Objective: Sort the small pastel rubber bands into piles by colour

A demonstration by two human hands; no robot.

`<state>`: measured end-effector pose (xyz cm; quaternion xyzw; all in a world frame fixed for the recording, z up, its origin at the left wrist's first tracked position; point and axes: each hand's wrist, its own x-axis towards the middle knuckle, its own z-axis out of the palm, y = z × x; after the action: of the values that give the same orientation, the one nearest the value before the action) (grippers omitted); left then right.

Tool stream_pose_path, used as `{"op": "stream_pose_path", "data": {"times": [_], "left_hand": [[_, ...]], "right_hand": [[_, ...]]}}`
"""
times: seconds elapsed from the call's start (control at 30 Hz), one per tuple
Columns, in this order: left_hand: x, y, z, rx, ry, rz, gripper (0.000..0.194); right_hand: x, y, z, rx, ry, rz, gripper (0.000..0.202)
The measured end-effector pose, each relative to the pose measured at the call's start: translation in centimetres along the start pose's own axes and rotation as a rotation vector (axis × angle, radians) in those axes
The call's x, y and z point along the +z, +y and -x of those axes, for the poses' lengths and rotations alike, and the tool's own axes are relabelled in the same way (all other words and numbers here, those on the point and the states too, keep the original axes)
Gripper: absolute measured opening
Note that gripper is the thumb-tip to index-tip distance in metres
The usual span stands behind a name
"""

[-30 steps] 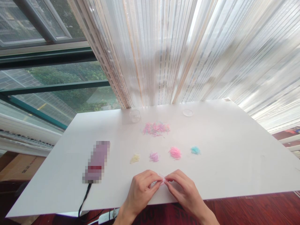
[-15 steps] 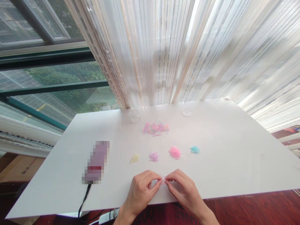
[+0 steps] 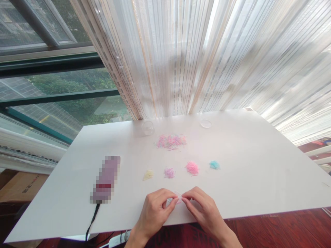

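My left hand (image 3: 158, 208) and my right hand (image 3: 203, 206) meet at the table's near edge, thumbs and forefingers pinched. Between their fingertips are a few thin, pale strands (image 3: 179, 197), with a pinkish bit just below them. What these strands are made of is too small to tell. Beyond the hands lie small piles of short strands: pale yellow (image 3: 148, 174), lilac (image 3: 169, 173), pink (image 3: 192, 168) and teal (image 3: 214, 165). Farther back spreads a larger pile of mixed colours (image 3: 171, 142), mostly pink and lilac.
A clear round container (image 3: 148, 128) and a clear round lid-like disc (image 3: 206, 123) sit along the back of the white table (image 3: 258, 165). At the left lies a blurred-out purple object (image 3: 107, 177) with a black cord. String curtains (image 3: 176, 62) hang behind, beside a window.
Both hands stay pinched in nearly the same place, with only a very slight shift at the fingertips. The whole view has drifted a little; the piles look unchanged.
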<state>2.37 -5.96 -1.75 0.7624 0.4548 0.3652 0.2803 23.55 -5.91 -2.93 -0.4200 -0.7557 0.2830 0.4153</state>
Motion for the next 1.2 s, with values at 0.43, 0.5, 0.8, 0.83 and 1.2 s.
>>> {"op": "stream_pose_path", "data": {"times": [0.43, 0.5, 0.8, 0.83, 1.2], "left_hand": [[0.05, -0.27, 0.31, -0.008, -0.004, 0.011, 0.009], [0.09, -0.32, 0.29, -0.004, -0.002, 0.010, 0.009], [0.06, -0.07, 0.15, 0.003, -0.004, 0.019, 0.008], [0.05, -0.05, 0.13, 0.004, -0.004, 0.019, 0.008], [0.15, -0.13, 0.15, -0.032, -0.016, 0.058, 0.008]], "right_hand": [[0.04, -0.09, 0.03, 0.015, -0.022, -0.025, 0.016], [0.05, -0.12, -0.02, 0.011, -0.014, -0.027, 0.015], [0.03, -0.02, 0.04, 0.022, -0.011, -0.038, 0.010], [0.03, 0.00, 0.07, 0.025, -0.011, -0.039, 0.010], [0.09, 0.02, 0.07, 0.028, -0.008, -0.046, 0.008]]}}
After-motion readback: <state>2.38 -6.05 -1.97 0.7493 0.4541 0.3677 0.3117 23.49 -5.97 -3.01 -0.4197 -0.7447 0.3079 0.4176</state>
